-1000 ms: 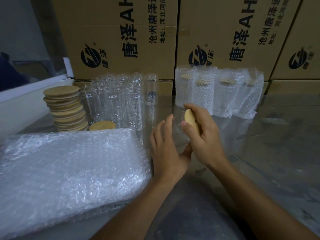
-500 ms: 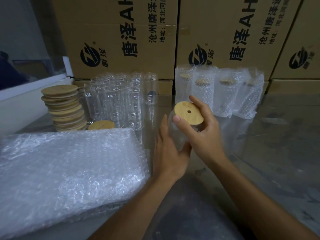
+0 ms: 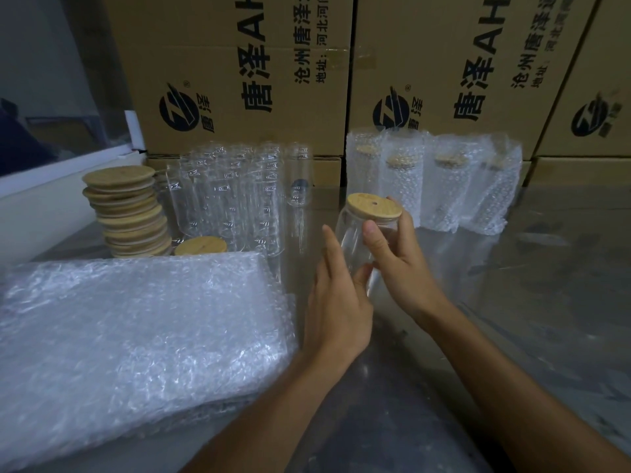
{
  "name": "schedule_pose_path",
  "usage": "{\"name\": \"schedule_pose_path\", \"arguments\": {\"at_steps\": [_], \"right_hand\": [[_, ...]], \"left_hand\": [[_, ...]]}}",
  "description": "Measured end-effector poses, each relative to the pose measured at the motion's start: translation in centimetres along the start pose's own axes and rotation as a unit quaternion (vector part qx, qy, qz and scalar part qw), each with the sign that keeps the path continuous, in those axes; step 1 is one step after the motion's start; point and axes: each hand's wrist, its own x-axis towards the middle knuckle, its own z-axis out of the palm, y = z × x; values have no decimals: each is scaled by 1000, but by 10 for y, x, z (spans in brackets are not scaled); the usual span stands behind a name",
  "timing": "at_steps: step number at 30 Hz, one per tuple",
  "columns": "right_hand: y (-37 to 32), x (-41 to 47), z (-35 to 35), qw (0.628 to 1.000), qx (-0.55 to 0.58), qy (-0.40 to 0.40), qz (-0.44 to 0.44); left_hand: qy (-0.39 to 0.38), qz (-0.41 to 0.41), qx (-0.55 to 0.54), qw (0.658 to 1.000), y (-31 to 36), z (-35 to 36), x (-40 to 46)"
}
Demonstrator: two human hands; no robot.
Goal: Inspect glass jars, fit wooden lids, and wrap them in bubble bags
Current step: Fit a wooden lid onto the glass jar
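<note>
Gripping a lidded glass jar [image 3: 355, 244], the right hand [image 3: 399, 264] curls round it; left hand [image 3: 336, 302] flat-fingered alongside. Cartons [image 3: 239, 80] at 12 o'clock read "唐泽".

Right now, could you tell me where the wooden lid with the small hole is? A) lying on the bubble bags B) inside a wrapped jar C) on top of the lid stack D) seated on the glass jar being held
D: the wooden lid sits on the mouth of the glass jar, which the right hand holds.
</note>
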Motion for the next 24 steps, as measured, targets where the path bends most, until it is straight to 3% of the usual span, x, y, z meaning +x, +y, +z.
{"name": "schedule_pose_path", "arguments": {"at_steps": [5,9,13,16,21,24], "right_hand": [[9,-1,-3,999,-40,-19,22],[12,-2,-6,995,-88,9,42],[14,-1,-8,992,-88,58,69],[16,-2,-9,990,-89,78,82],[17,-1,-15,983,-93,119,108],[17,2,-17,976,-107,153,109]], "left_hand": [[-50,-20,22,998,7,-6,4],[-80,-31,136,987,22,-24,9],[74,40,212,974,41,-56,15],[136,16,239,961,37,-87,25],[-14,-145,320,936,1,-130,42],[-92,-201,323,920,-6,-140,44]]}}
